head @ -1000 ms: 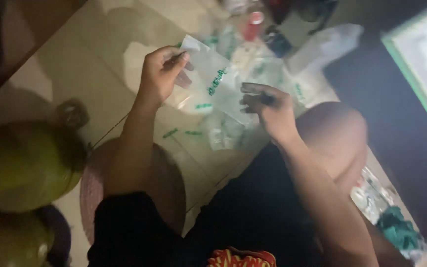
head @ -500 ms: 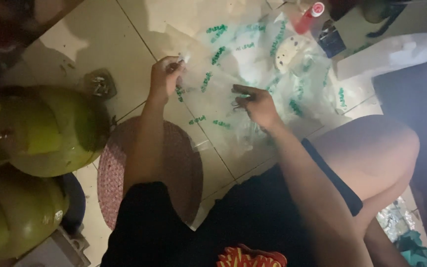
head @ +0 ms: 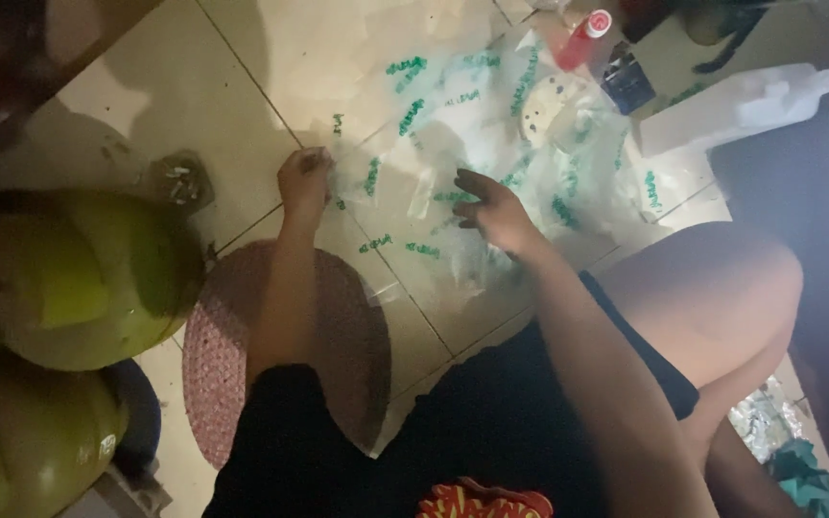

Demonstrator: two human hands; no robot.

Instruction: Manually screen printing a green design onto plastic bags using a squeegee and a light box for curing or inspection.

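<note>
The left hand is curled nearly closed, pinching the edge of a clear plastic bag with green print that lies on the pale tiled floor; the right hand is half open, fingers spread, pressing on the heap of similar clear green-printed bags; beyond the heap stand a red bottle with a white cap and a white plastic jug.

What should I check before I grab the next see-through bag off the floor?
1. Left hand pinching a clear bag's edge: ok.
2. Right hand free: ok, fingers spread over the bag pile, holding nothing.
3. Bags separated: not ok, they overlap.
4. Red-capped bottle clear of the hands: ok.
5. Green round tanks away from the arms: ok, beside the left arm, apart.
6. Light: not ok, dim.
</note>
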